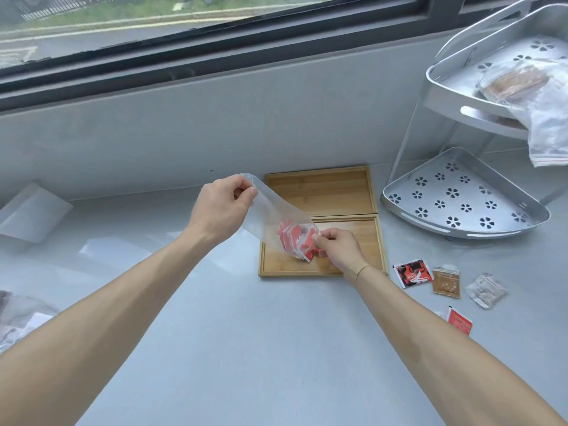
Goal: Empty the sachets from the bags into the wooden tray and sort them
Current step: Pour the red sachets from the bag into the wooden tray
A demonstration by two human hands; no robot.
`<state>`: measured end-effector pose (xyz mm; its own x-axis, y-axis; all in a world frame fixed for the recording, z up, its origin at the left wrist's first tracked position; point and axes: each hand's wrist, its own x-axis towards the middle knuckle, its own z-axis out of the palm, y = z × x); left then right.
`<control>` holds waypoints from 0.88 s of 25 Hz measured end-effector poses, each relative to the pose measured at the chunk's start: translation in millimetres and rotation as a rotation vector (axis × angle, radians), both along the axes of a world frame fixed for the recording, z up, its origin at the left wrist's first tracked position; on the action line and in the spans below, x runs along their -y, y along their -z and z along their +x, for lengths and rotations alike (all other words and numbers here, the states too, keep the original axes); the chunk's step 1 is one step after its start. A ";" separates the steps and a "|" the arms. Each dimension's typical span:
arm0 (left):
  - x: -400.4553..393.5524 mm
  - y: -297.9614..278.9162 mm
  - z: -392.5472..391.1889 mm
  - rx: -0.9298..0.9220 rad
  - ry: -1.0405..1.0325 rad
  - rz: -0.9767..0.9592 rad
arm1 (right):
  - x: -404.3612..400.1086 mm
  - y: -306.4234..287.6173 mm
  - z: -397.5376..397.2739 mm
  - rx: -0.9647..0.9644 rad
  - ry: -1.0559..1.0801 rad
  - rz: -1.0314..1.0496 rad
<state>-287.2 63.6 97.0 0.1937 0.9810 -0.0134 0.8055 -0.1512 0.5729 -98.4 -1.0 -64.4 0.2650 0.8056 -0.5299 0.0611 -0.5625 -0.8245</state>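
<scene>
Two hands on one bag above the tray

Printing on the sachets was too small to read. The clear bag [270, 210] held red sachets [295, 241] bunched at its lower end, over the wooden tray's [319, 186] near compartment. The left hand [221, 207] pinched the bag's upper edge, raised. The right hand [336, 249] pinched its lower end. Four loose sachets [445, 281] lay on the counter [246, 333], right of the tray. Another filled bag [528, 87] sat on the metal rack [445, 96].
</scene>
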 end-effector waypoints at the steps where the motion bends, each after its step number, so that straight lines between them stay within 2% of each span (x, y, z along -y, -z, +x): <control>1: 0.6 -2.4 -1.0 -0.001 -0.001 0.010 | 0.0 -1.1 -4.2 -0.014 -0.005 -0.005; 10: 5.0 -20.5 -14.4 0.070 -0.001 0.080 | -5.7 -11.2 -30.5 -0.127 -0.018 0.033; 22: 11.0 -16.0 -13.9 0.124 -0.007 0.090 | 10.4 -29.9 -10.4 -0.094 0.077 0.087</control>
<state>-301.2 52.6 113.0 0.1817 0.9784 0.0987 0.7305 -0.2015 0.6525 -108.8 -11.5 -34.5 0.2800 0.8287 -0.4845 -0.0594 -0.4888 -0.8704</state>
